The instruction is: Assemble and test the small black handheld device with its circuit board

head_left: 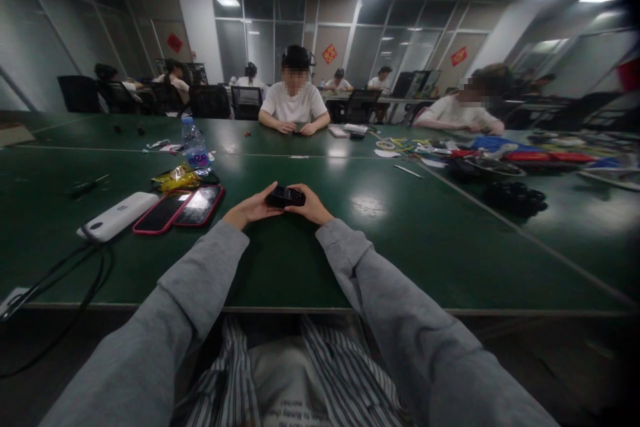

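Note:
Between my two hands is a small black box-shaped device (285, 197), held low over the green table (280, 267). My left hand (256, 205) grips its left end, thumb at the top and fingers beneath. On the other end, my right hand (313, 205) closes around the right side. The exact kind of device is too dark and small to make out. To the left of my left hand lie two phones with red edges, the nearer one (200, 205) and another phone (163, 212) partly beside it.
A white power bank (120, 215) with a black cable (103, 267) lies at the left. Behind the phones are a yellow packet (177, 177) and a water bottle (194, 143). Cables (410, 147) and a black bundle (517, 198) lie right. A person (295, 103) sits opposite.

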`<state>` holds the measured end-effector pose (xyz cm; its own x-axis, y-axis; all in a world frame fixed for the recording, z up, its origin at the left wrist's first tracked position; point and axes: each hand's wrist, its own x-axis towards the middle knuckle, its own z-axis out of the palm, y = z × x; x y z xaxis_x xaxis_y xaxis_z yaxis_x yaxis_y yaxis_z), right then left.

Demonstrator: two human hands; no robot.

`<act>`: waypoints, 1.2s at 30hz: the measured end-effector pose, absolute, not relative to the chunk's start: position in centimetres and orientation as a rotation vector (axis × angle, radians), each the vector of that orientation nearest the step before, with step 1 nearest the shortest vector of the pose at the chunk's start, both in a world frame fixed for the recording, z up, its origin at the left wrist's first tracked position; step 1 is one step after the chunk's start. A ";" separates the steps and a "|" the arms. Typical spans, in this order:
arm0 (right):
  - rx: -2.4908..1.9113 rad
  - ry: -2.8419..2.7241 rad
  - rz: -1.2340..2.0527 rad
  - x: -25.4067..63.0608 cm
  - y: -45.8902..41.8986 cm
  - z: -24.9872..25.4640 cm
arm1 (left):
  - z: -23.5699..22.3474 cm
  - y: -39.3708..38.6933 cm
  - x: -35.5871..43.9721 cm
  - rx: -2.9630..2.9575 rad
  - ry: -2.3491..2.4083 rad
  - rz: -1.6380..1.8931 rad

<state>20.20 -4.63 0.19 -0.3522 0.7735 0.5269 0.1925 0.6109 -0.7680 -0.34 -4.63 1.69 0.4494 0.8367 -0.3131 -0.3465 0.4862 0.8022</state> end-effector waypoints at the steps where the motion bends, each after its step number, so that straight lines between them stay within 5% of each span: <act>1: -0.780 -1.871 0.738 20.2 -4.7 0.2 | 1.7 -4.6 -0.3 0.723 0.786 0.834; 17: -0.886 -1.150 1.479 19.9 -3.7 0.0 | 1.2 -4.4 -0.4 0.655 0.712 0.985; 36: -0.785 -0.954 1.577 20.2 -3.6 0.1 | 1.5 -4.2 -0.6 0.770 0.788 0.999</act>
